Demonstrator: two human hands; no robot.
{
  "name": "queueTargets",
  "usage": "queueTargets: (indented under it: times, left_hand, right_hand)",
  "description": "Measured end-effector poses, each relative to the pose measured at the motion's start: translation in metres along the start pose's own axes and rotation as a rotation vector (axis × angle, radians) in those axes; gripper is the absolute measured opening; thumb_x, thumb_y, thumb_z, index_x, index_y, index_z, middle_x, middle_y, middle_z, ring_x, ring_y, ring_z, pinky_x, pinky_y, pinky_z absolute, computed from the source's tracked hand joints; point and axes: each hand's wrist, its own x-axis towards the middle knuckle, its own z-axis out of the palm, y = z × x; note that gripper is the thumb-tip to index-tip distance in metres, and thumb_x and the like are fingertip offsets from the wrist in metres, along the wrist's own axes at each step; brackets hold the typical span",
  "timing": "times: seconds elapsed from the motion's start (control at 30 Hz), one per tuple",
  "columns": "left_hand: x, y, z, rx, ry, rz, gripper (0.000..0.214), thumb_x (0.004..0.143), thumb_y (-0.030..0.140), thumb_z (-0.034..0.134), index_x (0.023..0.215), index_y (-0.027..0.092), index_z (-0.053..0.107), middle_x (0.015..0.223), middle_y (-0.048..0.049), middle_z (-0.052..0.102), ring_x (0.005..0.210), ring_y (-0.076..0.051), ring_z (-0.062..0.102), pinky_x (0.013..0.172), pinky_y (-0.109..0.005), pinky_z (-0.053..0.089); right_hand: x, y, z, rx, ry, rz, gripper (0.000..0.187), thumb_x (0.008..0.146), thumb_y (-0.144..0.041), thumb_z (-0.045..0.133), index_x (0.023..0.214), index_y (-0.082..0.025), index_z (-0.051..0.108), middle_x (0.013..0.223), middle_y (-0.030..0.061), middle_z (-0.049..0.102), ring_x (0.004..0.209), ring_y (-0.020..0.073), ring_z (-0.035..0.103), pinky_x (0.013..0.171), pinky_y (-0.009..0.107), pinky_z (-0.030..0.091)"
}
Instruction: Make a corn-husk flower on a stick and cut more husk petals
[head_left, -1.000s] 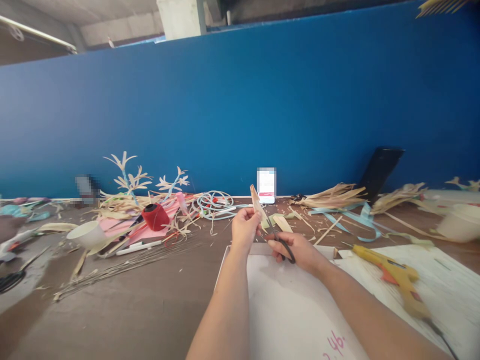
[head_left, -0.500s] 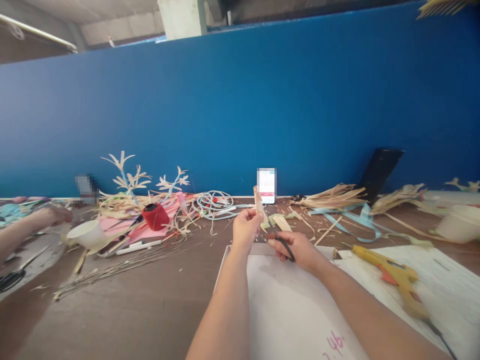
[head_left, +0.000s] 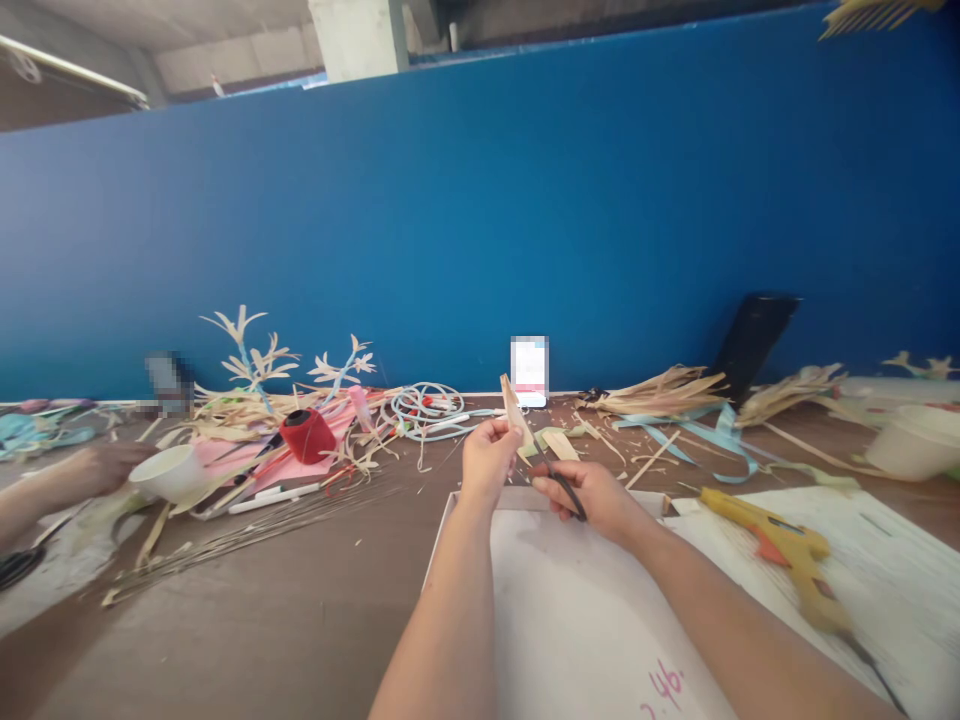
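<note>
My left hand (head_left: 487, 458) pinches a narrow tan leaf strip (head_left: 514, 405) that sticks up from its fingers. My right hand (head_left: 596, 497) grips black-handled scissors (head_left: 559, 480), whose blades reach the strip just right of my left fingers. Both hands hover over the far edge of a white sheet (head_left: 577, 610) on the brown table (head_left: 300, 610). Loose tan strip pieces (head_left: 556, 443) lie just behind my hands.
A yellow glue gun (head_left: 780, 548) lies at the right on printed paper. A red thread spool (head_left: 309, 435), a white cup (head_left: 169, 473), a coiled cable (head_left: 424, 408) and dried leaf scraps crowd the back. Another person's hand (head_left: 97, 468) reaches in at the left. A blue wall stands behind.
My hands have hardly moved; the strip tilted a little. At the left another person's arm came into view and its hand moved right toward the white cup.
</note>
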Motion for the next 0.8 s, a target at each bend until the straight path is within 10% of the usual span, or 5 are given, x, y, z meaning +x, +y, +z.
queueTargets:
  times: [0.8]
  left_hand:
    - [0.0026,-0.0030,-0.0016,-0.108,-0.029,-0.054,0.019,0.063,0.027,0.065,0.068,0.016,0.050,0.047,0.0073,0.042,0.034,-0.003,0.031,0.033,-0.016,0.019]
  right_hand:
    - [-0.0012,-0.0021,-0.0007,-0.041,0.008,-0.007,0.051,0.068,-0.049,0.066,0.101,-0.010,0.065,0.051,-0.0038,0.050,0.045,0.0098,0.044,0.047,0.023,0.035]
